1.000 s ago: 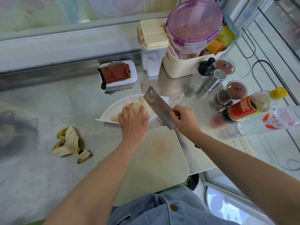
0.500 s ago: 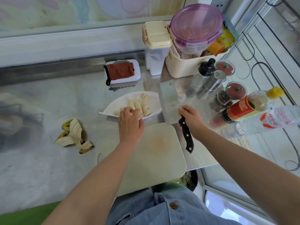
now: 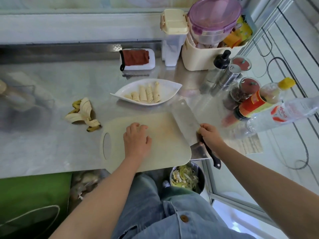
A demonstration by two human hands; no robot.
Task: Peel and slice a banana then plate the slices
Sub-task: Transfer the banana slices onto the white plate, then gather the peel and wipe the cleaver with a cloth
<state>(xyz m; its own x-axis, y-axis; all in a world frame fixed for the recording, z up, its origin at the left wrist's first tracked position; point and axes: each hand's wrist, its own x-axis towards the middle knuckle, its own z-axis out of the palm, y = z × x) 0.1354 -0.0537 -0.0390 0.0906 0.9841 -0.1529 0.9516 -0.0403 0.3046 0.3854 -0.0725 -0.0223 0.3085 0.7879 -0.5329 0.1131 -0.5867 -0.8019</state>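
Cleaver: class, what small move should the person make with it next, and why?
Probably let go of the cleaver, leaving it on the cutting board. The right hand holds it by the blade's heel, the blade lies flat, the banana slices already sit on the white plate, and the board shows nothing left to cut.
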